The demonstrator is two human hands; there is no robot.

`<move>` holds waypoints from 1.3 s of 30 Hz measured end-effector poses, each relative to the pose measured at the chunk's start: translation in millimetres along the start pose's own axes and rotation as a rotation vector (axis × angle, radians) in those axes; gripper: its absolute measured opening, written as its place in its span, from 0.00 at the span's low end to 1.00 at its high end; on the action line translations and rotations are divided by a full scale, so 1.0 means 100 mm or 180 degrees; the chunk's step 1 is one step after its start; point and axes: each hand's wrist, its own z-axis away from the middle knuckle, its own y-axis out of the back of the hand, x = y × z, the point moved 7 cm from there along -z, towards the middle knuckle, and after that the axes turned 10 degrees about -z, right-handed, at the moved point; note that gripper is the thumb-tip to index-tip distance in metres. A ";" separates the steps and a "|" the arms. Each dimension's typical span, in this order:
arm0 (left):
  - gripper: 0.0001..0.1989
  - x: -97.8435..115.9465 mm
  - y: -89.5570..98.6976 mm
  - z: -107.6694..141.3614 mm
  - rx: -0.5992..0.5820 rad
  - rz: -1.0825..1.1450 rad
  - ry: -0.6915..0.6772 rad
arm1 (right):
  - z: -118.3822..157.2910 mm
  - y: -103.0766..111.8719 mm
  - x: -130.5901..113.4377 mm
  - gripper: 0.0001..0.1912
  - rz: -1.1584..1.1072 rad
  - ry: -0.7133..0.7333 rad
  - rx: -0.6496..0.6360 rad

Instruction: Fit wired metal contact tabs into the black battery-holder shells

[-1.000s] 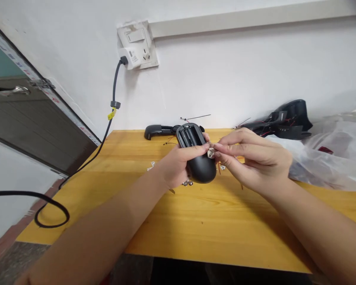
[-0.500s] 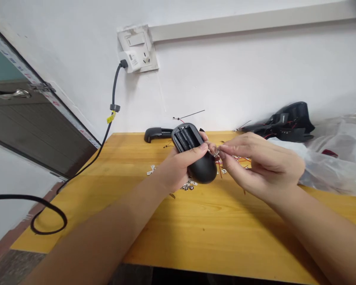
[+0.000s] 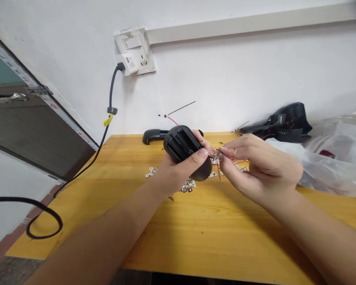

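Bright, even light; bowed wide-angle edges.

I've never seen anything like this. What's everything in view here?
black oval plastic housing: 1, black, in the left hand
small metal pieces: many, silver, on the table around the hands
thin wires: several, red and orange, on the table near the right hand
black plastic part: 1, black, at the table's back edge
black housing with red wires: 1, black, back right
plastic bag: 1, clear, far right
wooden table: 1, yellow, beneath the hands
wall socket: 1, off-white, on the wall
plug: 1, white, in the socket
cable: 1, black, running down from the plug
door: 1, dark brown, far left
left hand: gripping the housing
right hand: pinching a metal piece
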 end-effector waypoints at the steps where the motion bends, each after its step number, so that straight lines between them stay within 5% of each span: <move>1: 0.11 0.01 -0.01 0.00 -0.0031 -0.0019 -0.0033 | 0.00 0.00 0.00 0.13 -0.0019 -0.0006 -0.0011; 8: 0.10 0.01 0.00 -0.02 -0.0064 -0.0174 0.0042 | 0.06 0.05 0.12 0.11 0.0129 -0.0385 0.0128; 14: 0.16 -0.31 0.11 -0.01 0.0383 -0.0264 0.1374 | 0.09 0.11 0.44 0.04 0.0284 -0.1418 0.0053; 18: 0.21 -0.41 0.00 0.07 0.0269 0.0199 0.2115 | 0.11 0.09 0.53 0.05 0.0045 -0.1830 -0.0118; 27: 0.17 -0.45 -0.21 0.12 -0.0524 0.0542 0.2121 | 0.20 -0.07 0.61 0.05 -0.0598 -0.2305 -0.0273; 39: 0.19 -0.57 -0.14 0.17 -0.0317 0.0394 0.2282 | 0.24 -0.08 0.57 0.01 -0.0564 -0.2011 -0.0241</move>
